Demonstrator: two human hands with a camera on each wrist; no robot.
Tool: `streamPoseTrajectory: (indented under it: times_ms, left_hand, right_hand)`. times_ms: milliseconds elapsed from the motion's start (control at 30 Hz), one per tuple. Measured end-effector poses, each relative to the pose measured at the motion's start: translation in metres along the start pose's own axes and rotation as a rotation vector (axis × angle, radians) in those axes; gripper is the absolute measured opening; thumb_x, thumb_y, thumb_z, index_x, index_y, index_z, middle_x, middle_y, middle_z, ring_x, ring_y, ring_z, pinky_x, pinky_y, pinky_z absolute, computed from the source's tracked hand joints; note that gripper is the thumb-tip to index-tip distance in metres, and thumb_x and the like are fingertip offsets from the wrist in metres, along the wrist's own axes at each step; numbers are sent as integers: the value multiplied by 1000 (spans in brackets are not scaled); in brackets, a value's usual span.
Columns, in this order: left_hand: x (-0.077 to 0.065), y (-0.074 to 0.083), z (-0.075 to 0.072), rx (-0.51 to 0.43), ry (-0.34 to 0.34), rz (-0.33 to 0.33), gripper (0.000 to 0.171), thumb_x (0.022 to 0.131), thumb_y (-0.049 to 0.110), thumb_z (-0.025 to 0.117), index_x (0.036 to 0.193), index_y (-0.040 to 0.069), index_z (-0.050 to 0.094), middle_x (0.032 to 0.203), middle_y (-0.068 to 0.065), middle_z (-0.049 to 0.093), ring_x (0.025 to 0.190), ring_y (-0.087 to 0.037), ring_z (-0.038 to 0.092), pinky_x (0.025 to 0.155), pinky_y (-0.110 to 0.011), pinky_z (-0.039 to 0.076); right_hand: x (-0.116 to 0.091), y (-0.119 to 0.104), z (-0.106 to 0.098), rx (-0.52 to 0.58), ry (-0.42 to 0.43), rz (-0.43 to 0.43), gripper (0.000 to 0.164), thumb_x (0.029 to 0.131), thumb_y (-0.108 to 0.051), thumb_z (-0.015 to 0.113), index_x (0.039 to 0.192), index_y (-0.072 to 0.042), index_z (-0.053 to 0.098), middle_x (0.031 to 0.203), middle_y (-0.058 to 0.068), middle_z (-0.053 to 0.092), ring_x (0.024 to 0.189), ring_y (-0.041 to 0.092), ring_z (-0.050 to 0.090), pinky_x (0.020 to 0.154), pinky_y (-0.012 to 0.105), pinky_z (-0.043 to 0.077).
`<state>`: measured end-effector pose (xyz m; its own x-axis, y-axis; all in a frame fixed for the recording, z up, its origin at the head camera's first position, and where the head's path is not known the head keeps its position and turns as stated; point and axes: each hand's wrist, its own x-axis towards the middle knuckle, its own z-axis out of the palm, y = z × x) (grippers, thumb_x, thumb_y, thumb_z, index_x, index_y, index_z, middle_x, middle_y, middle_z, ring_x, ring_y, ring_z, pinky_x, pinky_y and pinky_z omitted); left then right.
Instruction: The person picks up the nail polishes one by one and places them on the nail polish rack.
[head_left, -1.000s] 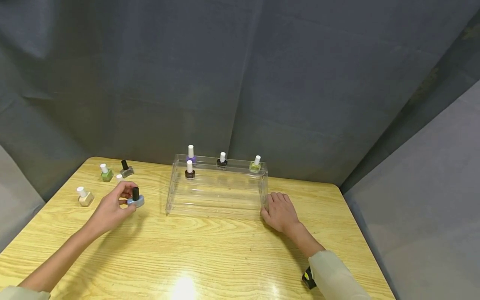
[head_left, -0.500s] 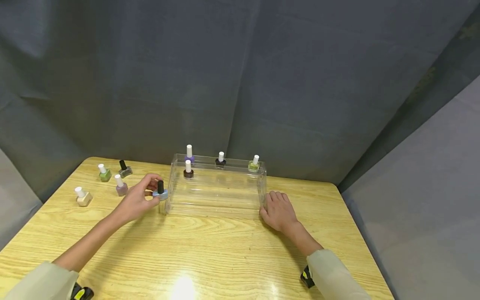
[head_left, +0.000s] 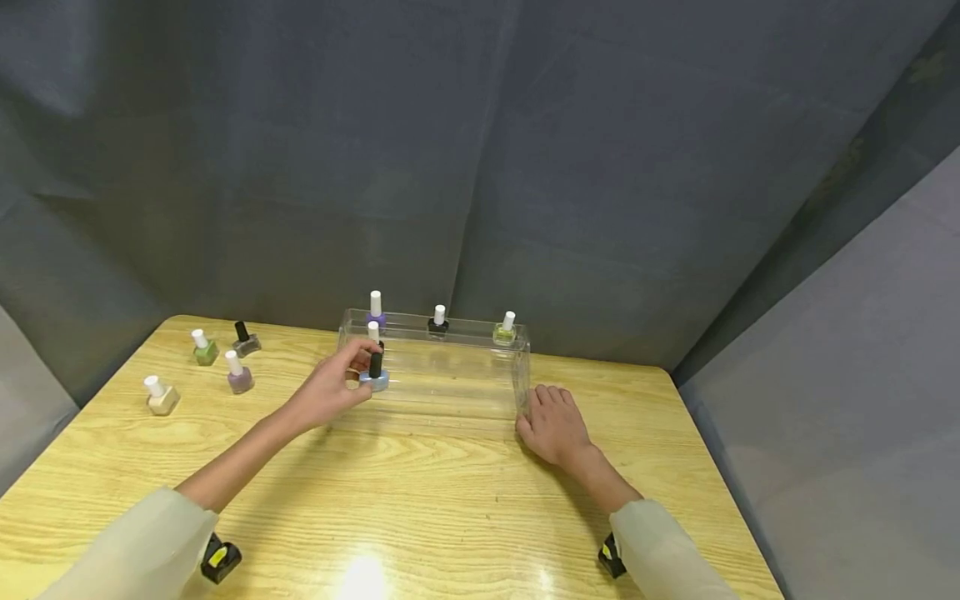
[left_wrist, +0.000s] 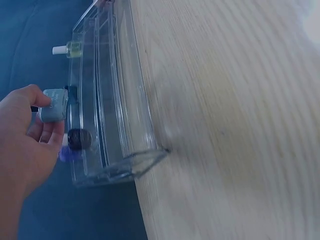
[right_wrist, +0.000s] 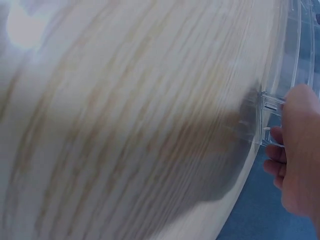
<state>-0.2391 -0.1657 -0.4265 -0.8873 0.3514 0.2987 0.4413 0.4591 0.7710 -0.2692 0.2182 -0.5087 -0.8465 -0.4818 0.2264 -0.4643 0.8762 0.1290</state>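
Observation:
My left hand [head_left: 330, 393] pinches a light blue nail polish bottle [head_left: 375, 381] with a black cap, holding it upright over the left part of a clear tiered display rack [head_left: 457, 379]. In the left wrist view, thumb and fingers grip this polish bottle [left_wrist: 54, 106] around its cap end. Just behind it, a dark polish bottle with a white cap [head_left: 373, 331] is partly hidden. The top tier bears purple [head_left: 377, 320], black [head_left: 438, 327] and yellow-green [head_left: 504, 335] polish bottles. My right hand [head_left: 557, 425] holds the rack's right end, thumb at its front corner.
Loose on the table [head_left: 435, 508] at left stand more polish bottles: green [head_left: 206, 353], dark grey [head_left: 246, 342], mauve [head_left: 240, 381] and cream [head_left: 162, 400]. A dark curtain [head_left: 300, 183] hangs behind the table's far edge.
My left hand has carried the light blue polish bottle rightward from beside the loose bottles to over the rack. The mauve bottle has come into full view. My right hand stays at the rack.

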Motion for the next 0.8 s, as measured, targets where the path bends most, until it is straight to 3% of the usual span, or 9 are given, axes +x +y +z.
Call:
streamPoseTrajectory:
  times_ms: [400,800]
  left_hand:
    - [29,6,30,5,-25,69,46,81,-4,59,121,11,42,102,-8,58,91,-21,58,81,-38,47]
    - [55,8,47,-9,2,66,45,83,-6,58,121,9,42,105,-10,57,98,-24,56,86,-37,45]
  right_hand:
    - [0,-1,2,-27,-67,31,31,94,-35,34,94,-7,49,93,8,44,92,30,45,89,45,30]
    - [-1,-1,3,-21,-54,35,27,94,-33,38,92,-8,47,93,9,46,93,30,46,89,45,30]
